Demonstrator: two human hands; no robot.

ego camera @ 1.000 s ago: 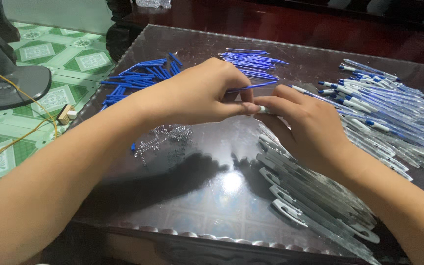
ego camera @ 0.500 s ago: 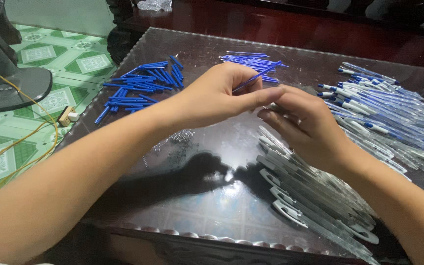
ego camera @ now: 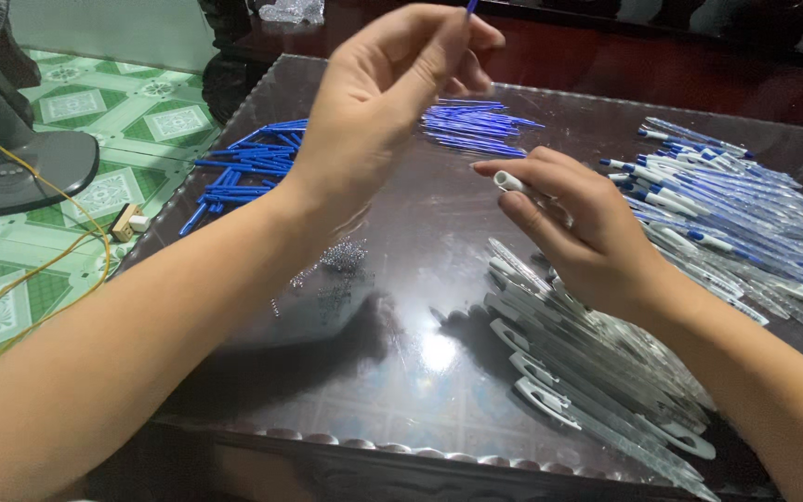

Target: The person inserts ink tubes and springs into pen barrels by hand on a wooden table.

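Note:
My left hand (ego camera: 392,93) is raised above the glass-topped table (ego camera: 420,279), fingers pinched on a thin blue refill (ego camera: 469,7) whose tip pokes out at the top edge. My right hand (ego camera: 573,223) sits lower, to the right, gripping a clear pen barrel (ego camera: 511,182) with its white open end pointing left. The two hands are apart. Below my right hand lies a pile of clear pen barrels (ego camera: 597,372).
Blue caps (ego camera: 243,167) lie heaped at the far left, thin blue refills (ego camera: 476,125) at the far middle, assembled pens (ego camera: 736,214) at the right. Small metal springs (ego camera: 341,258) are scattered near the centre. A fan base (ego camera: 20,167) and yellow cord (ego camera: 48,270) sit on the tiled floor.
My left hand has lifted up and away from my right hand, carrying the blue refill upward. My right hand stays low with the barrel.

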